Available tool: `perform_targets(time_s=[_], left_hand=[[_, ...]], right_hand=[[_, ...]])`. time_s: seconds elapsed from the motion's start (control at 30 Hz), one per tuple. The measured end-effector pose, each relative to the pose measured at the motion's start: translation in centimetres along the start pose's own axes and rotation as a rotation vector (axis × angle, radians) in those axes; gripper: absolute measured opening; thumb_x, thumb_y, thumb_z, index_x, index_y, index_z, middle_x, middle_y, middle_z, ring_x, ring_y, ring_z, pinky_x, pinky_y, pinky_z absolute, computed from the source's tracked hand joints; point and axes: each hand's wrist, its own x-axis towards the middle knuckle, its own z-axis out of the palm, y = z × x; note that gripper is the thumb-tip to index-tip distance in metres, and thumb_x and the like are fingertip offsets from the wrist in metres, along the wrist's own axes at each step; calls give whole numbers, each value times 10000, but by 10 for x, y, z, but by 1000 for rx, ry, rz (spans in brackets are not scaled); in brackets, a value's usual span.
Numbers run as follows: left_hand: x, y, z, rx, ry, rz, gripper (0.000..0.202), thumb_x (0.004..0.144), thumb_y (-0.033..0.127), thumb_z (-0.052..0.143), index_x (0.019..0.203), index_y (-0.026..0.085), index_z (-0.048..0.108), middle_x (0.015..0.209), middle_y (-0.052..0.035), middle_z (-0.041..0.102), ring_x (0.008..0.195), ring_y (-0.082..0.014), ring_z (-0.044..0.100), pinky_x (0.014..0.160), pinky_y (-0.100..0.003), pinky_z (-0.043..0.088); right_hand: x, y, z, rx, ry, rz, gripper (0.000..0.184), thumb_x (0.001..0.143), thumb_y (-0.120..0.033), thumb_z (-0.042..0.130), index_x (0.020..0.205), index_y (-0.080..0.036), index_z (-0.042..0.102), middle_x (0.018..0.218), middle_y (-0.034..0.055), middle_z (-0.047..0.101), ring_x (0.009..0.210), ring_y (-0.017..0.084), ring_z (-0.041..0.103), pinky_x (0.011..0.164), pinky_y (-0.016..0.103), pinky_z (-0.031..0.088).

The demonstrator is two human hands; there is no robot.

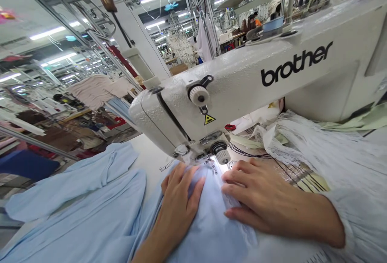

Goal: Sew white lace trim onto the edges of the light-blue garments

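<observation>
My left hand (178,202) lies flat, fingers stretched out, on light blue fabric (99,210) just in front of the needle area (211,162) of a white Brother sewing machine (248,77). My right hand (266,200) rests flat on the same fabric to the right of the needle, fingers extended and pressing down along a strip of white lace trim (236,210). Both hands hold the cloth down on either side of the presser foot; neither grips anything.
More light blue fabric spreads over the table to the left. White lace cloth (317,150) is piled at the right under the machine arm. Behind are racks, hanging garments (90,90) and other workstations with a person (255,20) far off.
</observation>
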Motion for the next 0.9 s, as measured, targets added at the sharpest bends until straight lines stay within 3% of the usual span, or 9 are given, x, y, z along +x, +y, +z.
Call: perform_targets(time_s=[0.07, 0.13, 0.2, 0.3, 0.47, 0.9], left_hand=[[6, -2, -2, -3, 2, 2, 233, 898, 387, 437, 959, 228, 595, 877, -36, 626, 896, -217, 604, 846, -423, 487], [4, 1, -5, 5, 17, 2, 226, 893, 377, 441, 939, 227, 604, 848, -36, 627, 885, -223, 609, 842, -432, 491], [-6, 10, -8, -7, 51, -9, 226, 900, 334, 433, 1017, 234, 598, 995, -59, 644, 991, -236, 605, 881, -447, 486], [-31, 27, -9, -83, 55, -1, 283, 906, 281, 443, 1170, 258, 543, 1260, -63, 581, 1146, -213, 569, 914, -392, 510], [-55, 36, -6, -28, 16, 34, 358, 883, 282, 501, 1239, 252, 520, 1343, -73, 540, 1194, -244, 547, 923, -421, 515], [-18, 22, -3, -1, 15, -12, 277, 918, 289, 430, 1139, 210, 576, 1239, -99, 595, 1151, -256, 557, 927, -471, 465]], right_hand=[[0, 0, 0, 7, -6, 0, 300, 932, -462, 437, 897, -197, 571, 1040, 21, 602, 921, 202, 488, 792, 392, 367], [-1, 1, 1, 11, -9, 0, 301, 934, -467, 432, 907, -198, 564, 1048, 22, 597, 938, 205, 485, 802, 395, 366], [-2, 1, 1, 10, -10, -4, 305, 936, -469, 423, 914, -197, 559, 1059, 26, 593, 950, 209, 483, 803, 399, 364], [-3, 1, 3, -1, -13, -17, 306, 941, -466, 410, 967, -200, 558, 1083, 29, 585, 973, 218, 480, 813, 409, 359], [-6, 0, 4, -11, 0, -16, 302, 935, -471, 418, 967, -202, 551, 1091, 31, 577, 985, 221, 478, 823, 421, 355], [-2, -1, 4, -20, 10, -13, 265, 930, -436, 443, 961, -201, 561, 1053, 38, 588, 959, 225, 493, 812, 421, 374]])
